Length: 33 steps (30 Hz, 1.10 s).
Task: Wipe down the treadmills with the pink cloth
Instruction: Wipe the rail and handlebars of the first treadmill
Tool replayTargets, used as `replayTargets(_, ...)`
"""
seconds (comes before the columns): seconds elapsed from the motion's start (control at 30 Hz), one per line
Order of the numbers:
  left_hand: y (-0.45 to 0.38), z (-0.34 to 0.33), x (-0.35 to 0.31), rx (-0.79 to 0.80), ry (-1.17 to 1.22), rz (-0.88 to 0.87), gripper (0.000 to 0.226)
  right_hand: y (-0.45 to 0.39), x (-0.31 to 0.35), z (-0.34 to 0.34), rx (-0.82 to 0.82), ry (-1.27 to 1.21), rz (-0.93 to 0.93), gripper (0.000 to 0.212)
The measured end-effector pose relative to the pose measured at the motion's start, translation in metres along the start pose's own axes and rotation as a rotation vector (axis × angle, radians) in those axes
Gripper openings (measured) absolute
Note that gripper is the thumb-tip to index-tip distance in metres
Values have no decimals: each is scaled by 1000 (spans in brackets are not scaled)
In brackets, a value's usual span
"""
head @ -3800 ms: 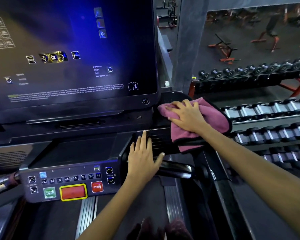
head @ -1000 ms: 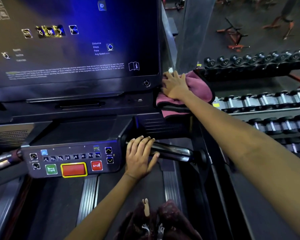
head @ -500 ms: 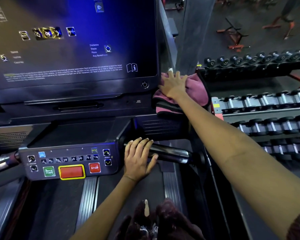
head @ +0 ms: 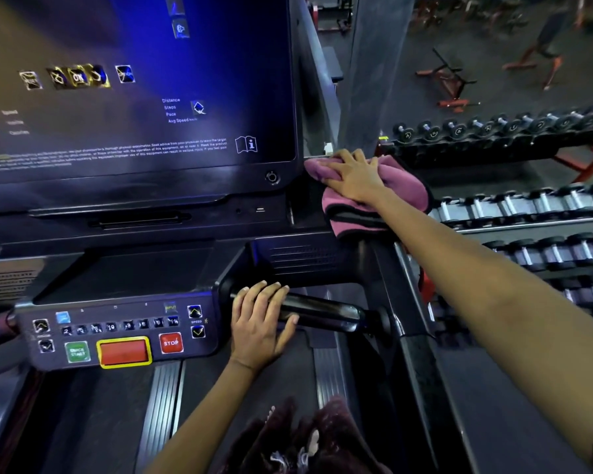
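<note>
The big screen (head: 134, 97) blocks the left of the pink cloth (head: 404, 186). A grey post (head: 374, 63) stands just behind it. Racks of dumbbells (head: 528, 206) crowd the right. Below, the shiny bar (head: 326, 314) crosses the gap, with open belt (head: 93, 415) near.

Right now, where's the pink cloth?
The folded pink cloth lies under the right hand, right of the dark treadmill screen's lower corner, beside the dumbbell racks.
</note>
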<state>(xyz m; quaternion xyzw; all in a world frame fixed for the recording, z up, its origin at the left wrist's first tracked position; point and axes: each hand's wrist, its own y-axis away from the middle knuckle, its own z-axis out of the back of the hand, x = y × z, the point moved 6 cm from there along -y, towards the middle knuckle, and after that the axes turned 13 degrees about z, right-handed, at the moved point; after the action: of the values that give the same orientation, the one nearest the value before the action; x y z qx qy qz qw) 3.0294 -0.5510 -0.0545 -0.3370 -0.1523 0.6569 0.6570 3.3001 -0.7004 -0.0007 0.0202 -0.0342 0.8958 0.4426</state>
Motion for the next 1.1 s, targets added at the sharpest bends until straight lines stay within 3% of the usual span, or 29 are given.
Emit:
replayTargets(0.17,1,0,-1,10,-9,-13,42,-16,-8,1,47,-97,-90,46)
replayTargets(0.7,0,1,2,18,23,16,42,61,-33,-11,-98,-282,-333,45)
replayTargets(1.1,2,4,-2,67,57,45,44,138,12,-9,-51,-110,-232,44)
